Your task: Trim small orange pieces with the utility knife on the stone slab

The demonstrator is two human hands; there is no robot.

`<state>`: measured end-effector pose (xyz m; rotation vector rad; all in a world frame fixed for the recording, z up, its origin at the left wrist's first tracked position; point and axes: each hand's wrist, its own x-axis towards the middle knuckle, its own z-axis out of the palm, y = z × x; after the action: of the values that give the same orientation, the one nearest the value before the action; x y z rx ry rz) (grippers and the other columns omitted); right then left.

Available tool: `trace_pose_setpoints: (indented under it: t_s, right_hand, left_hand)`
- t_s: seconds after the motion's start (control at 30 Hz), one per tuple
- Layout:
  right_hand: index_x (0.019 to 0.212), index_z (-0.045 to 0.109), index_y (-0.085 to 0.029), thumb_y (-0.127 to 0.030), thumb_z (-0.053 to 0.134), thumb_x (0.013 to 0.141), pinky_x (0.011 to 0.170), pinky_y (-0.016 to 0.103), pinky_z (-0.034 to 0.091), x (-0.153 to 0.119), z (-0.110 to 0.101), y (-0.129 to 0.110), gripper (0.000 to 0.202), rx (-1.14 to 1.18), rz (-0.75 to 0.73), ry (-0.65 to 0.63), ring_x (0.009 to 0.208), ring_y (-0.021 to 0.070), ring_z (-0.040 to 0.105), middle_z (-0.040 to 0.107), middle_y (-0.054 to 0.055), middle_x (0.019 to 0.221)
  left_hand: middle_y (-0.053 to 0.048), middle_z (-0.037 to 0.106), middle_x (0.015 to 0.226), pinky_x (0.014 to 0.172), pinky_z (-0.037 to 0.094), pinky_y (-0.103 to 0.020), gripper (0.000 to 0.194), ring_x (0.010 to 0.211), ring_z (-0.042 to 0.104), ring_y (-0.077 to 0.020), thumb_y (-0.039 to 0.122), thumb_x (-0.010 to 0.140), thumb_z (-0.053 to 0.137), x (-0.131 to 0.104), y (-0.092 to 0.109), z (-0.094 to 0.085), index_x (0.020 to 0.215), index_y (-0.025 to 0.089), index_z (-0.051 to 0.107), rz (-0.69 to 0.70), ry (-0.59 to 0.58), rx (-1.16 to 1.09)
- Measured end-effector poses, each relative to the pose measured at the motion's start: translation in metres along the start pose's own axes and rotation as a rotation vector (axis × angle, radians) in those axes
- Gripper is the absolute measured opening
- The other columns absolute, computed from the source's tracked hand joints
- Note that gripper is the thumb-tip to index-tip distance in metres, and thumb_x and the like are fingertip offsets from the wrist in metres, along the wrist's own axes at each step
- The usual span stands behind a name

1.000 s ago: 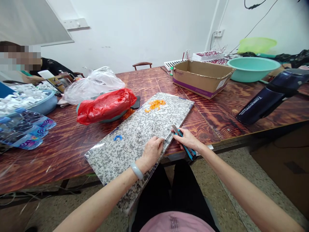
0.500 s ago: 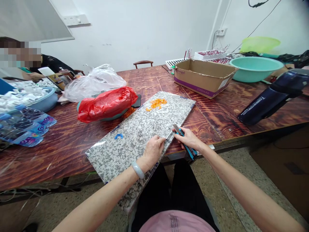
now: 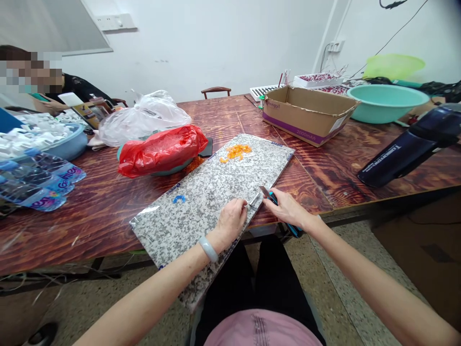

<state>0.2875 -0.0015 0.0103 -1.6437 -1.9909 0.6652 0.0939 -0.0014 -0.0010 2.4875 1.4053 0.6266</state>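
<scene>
My right hand (image 3: 283, 207) is closed around a utility knife (image 3: 296, 231) with a blue and black handle. Its bare blade points up and to the left, over the edge of the speckled grey stone slab (image 3: 201, 211). My left hand (image 3: 232, 218), a pale bangle on its wrist, rests on the slab with thumb and forefinger pinched together. A small whitish bit shows at those fingertips, too small to name. Right beside them is a thin silvery rod (image 3: 254, 199), between the two hands. Small blue pieces (image 3: 179, 198) and a heap of orange pieces (image 3: 237, 152) lie farther up the slab.
Left of the slab are a red plastic bag (image 3: 162, 150) over a bowl, a white bag (image 3: 144, 117), wrapped water bottles (image 3: 46, 185) and a blue basin (image 3: 74, 144). A cardboard box (image 3: 306, 117), green basin (image 3: 389, 103) and dark flask (image 3: 403, 149) stand right. Someone sits far left.
My right hand and the knife have shifted slightly right, away from the left fingertips, and the handle has turned. My left hand stays nearly in place. The whole view has shifted a little.
</scene>
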Motion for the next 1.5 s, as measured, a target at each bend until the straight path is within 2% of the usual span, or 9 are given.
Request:
trace_pose_setpoints:
  t_s: [0.2, 0.43, 0.83, 1.17, 1.33, 1.5]
  right_hand:
    - [0.091, 0.047, -0.018, -0.035, 0.036, 0.086, 0.057, 0.024, 0.028, -0.012, 0.008, -0.017, 0.021, -0.367, -0.005, -0.192, 0.069, 0.0181, 0.056, 0.059, 0.006, 0.075]
    - [0.096, 0.046, -0.017, -0.036, 0.034, 0.087, 0.061, 0.026, 0.032, -0.013, 0.011, -0.030, 0.023, -0.482, 0.012, -0.284, 0.075, 0.0219, 0.059, 0.061, 0.010, 0.082]
    - [0.099, 0.043, -0.015, -0.031, 0.035, 0.087, 0.062, 0.027, 0.037, -0.012, 0.015, -0.032, 0.022, -0.553, 0.035, -0.318, 0.079, 0.0249, 0.061, 0.062, 0.011, 0.084]
    - [0.103, 0.042, -0.013, -0.026, 0.034, 0.089, 0.061, 0.028, 0.041, -0.011, 0.017, -0.044, 0.021, -0.628, 0.117, -0.361, 0.077, 0.0245, 0.062, 0.063, 0.013, 0.084]
    - [0.103, 0.041, -0.012, -0.024, 0.034, 0.090, 0.060, 0.026, 0.042, -0.007, 0.021, -0.047, 0.019, -0.671, 0.163, -0.384, 0.075, 0.0222, 0.063, 0.062, 0.012, 0.080]
    - [0.098, 0.044, -0.012, -0.023, 0.036, 0.088, 0.062, 0.028, 0.043, -0.001, 0.024, -0.050, 0.016, -0.627, 0.166, -0.375, 0.078, 0.0242, 0.062, 0.063, 0.013, 0.083]
  left_hand:
    - [-0.003, 0.054, 0.078, 0.068, 0.041, -0.027, 0.013, 0.075, 0.051, -0.0153, 0.017, 0.084, 0.036, 0.000, 0.003, -0.002, 0.081, 0.017, 0.049, -0.009, -0.014, 0.004]
    - [-0.003, 0.053, 0.077, 0.069, 0.041, -0.028, 0.011, 0.073, 0.050, -0.0150, 0.016, 0.082, 0.038, 0.000, 0.003, -0.002, 0.081, 0.018, 0.049, -0.017, -0.021, -0.006]
    - [-0.003, 0.052, 0.078, 0.068, 0.041, -0.028, 0.011, 0.073, 0.049, -0.0152, 0.015, 0.082, 0.037, 0.000, 0.004, -0.004, 0.080, 0.017, 0.047, -0.027, -0.054, 0.011]
    - [-0.004, 0.050, 0.081, 0.070, 0.042, -0.028, 0.008, 0.077, 0.050, -0.0157, 0.020, 0.084, 0.040, 0.003, 0.005, -0.014, 0.082, 0.017, 0.047, -0.038, -0.156, 0.008]
    - [-0.005, 0.050, 0.087, 0.073, 0.043, -0.030, 0.011, 0.082, 0.049, -0.0170, 0.024, 0.087, 0.037, -0.003, 0.000, -0.024, 0.086, 0.017, 0.046, 0.015, -0.221, 0.106]
    - [-0.006, 0.051, 0.081, 0.070, 0.043, -0.030, 0.017, 0.079, 0.050, -0.0175, 0.022, 0.088, 0.032, -0.001, 0.003, -0.023, 0.081, 0.016, 0.047, -0.008, -0.288, 0.220]
